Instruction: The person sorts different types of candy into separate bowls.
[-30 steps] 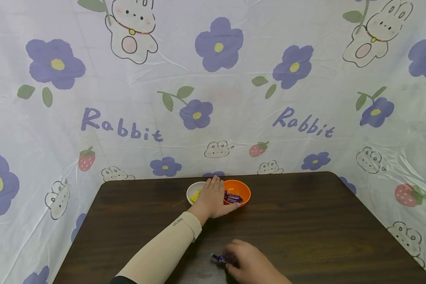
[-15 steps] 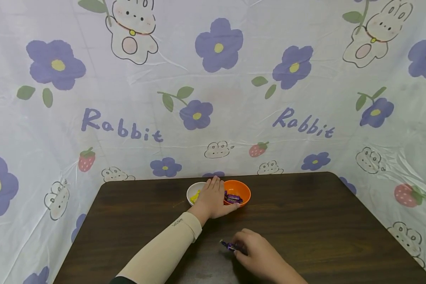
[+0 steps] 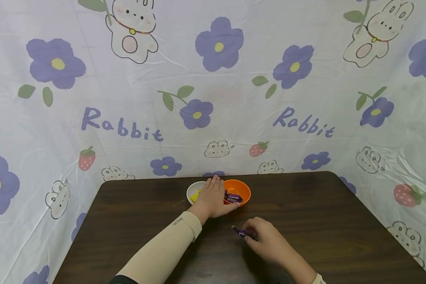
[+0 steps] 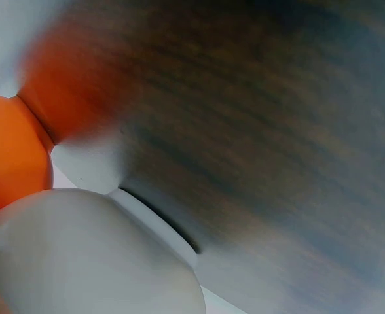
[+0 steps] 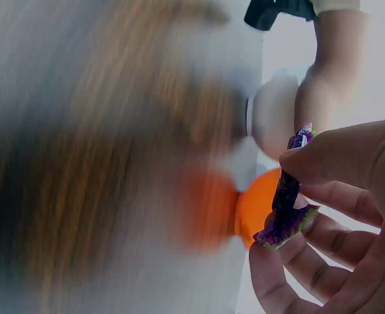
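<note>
A purple wrapped candy (image 5: pixel 286 193) is pinched between the thumb and fingers of my right hand (image 3: pixel 268 238), above the table in front of the bowls. My left hand (image 3: pixel 212 197) rests across the neighbouring rims of two bowls, fingers straight and thumb spread to the right. The white bowl (image 3: pixel 191 191), on the left, holds yellow pieces (image 3: pixel 195 196) and is partly covered by that hand. On the right, the orange bowl (image 3: pixel 246 189) holds several purple wrapped candies (image 3: pixel 233 198). In the left wrist view only the outer walls of both bowls show.
The dark wood table (image 3: pixel 323 221) has its far edge just behind the bowls. A white curtain (image 3: pixel 241 86) printed with purple flowers and rabbits hangs behind the table and along both sides.
My right hand has carried the purple candy forward and to the right, towards the orange bowl. The left hand has stayed in place on the bowls.
</note>
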`<action>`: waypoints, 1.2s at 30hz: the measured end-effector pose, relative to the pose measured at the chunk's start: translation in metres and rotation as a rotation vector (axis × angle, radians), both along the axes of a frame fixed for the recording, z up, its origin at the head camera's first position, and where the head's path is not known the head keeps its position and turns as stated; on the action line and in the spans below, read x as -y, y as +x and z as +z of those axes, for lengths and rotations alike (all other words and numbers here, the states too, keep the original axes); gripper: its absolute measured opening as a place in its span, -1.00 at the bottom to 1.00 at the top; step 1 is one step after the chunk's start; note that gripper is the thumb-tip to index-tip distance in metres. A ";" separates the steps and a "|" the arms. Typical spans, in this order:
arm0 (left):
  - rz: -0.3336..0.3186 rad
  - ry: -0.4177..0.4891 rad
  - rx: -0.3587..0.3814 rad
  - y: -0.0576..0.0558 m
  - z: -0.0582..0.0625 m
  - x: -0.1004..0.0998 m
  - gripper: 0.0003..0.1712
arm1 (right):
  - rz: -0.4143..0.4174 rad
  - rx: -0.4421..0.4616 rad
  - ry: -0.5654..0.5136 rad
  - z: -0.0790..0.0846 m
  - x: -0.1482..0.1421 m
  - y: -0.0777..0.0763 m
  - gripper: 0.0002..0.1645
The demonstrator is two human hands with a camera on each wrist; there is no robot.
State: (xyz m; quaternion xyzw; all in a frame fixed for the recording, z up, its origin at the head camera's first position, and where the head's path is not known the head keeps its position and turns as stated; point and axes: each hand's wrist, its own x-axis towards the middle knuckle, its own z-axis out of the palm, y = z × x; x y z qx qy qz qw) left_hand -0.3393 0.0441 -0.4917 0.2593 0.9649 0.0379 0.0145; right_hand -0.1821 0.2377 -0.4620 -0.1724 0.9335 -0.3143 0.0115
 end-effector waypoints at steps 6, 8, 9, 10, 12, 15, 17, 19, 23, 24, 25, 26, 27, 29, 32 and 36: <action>-0.001 -0.012 0.007 -0.006 -0.005 -0.001 0.33 | -0.054 -0.023 -0.010 -0.004 -0.011 -0.009 -0.86; -0.004 -0.012 0.000 -0.007 -0.005 -0.001 0.33 | -0.066 -0.034 -0.013 -0.006 -0.014 -0.011 -0.86; -0.004 -0.015 0.000 -0.007 -0.006 -0.001 0.33 | -0.071 -0.038 -0.013 -0.007 -0.015 -0.012 -0.86; -0.006 -0.015 -0.001 -0.007 -0.006 -0.001 0.33 | -0.077 -0.040 -0.016 -0.008 -0.016 -0.013 -0.86; -0.007 -0.014 -0.006 -0.006 -0.004 -0.001 0.33 | -0.088 -0.043 -0.019 -0.009 -0.018 -0.015 -0.87; -0.011 -0.010 -0.019 -0.003 -0.002 -0.001 0.33 | -0.103 -0.041 -0.020 -0.010 -0.020 -0.016 -0.88; -0.013 -0.007 -0.030 0.000 -0.001 0.000 0.32 | -0.115 -0.037 -0.019 -0.011 -0.022 -0.017 -0.88; -0.013 -0.004 -0.033 0.001 0.000 0.001 0.32 | -0.127 -0.037 -0.019 -0.010 -0.024 -0.018 -0.88; -0.013 0.001 -0.033 0.001 0.000 0.001 0.32 | -0.155 -0.049 -0.027 -0.008 -0.028 -0.021 -0.88; -0.012 0.000 -0.033 0.000 0.000 0.001 0.32 | -0.159 -0.055 -0.028 -0.007 -0.029 -0.022 -0.88; -0.011 -0.001 -0.033 0.000 0.000 0.002 0.32 | -0.164 -0.057 -0.031 -0.007 -0.030 -0.023 -0.88; -0.011 -0.004 -0.032 0.000 0.000 0.002 0.32 | -0.167 -0.057 -0.030 -0.007 -0.030 -0.024 -0.89; -0.010 -0.006 -0.031 0.000 0.000 0.002 0.33 | -0.168 -0.058 -0.031 -0.007 -0.031 -0.025 -0.89; -0.009 -0.009 -0.032 0.000 0.000 0.002 0.33 | -0.169 -0.059 -0.031 -0.007 -0.033 -0.028 -0.89; -0.010 -0.009 -0.034 0.000 0.000 0.002 0.33 | -0.170 -0.068 -0.040 -0.007 -0.035 -0.031 -0.90; -0.009 -0.007 -0.037 0.000 0.000 0.002 0.33 | -0.175 -0.081 -0.056 -0.005 -0.035 -0.035 -0.91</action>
